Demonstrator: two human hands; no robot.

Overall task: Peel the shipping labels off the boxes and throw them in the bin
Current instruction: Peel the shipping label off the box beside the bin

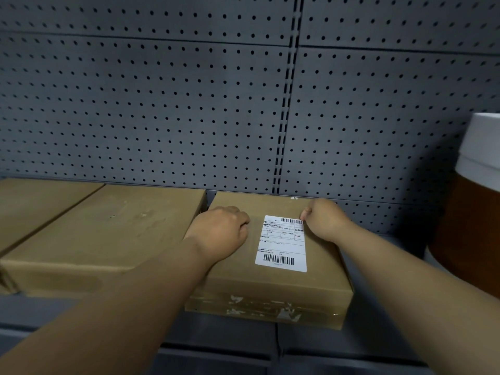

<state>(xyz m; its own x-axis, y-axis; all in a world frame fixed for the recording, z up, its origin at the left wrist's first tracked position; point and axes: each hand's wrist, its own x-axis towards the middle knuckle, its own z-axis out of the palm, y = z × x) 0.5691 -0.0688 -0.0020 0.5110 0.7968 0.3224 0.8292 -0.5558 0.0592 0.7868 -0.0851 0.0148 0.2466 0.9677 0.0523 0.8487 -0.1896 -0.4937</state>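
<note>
A brown cardboard box (273,282) lies flat on a grey shelf, with a white shipping label (282,244) stuck on its top. My left hand (220,234) rests as a fist on the box top, just left of the label. My right hand (324,220) is at the label's far right corner, its thumb and fingers pinched together on that corner. The label looks flat against the box. No bin is in view.
Two larger cardboard boxes (102,228) lie to the left on the same shelf (378,334). A white and brown cylindrical container (476,212) stands at the right. Grey pegboard (189,104) backs the shelf.
</note>
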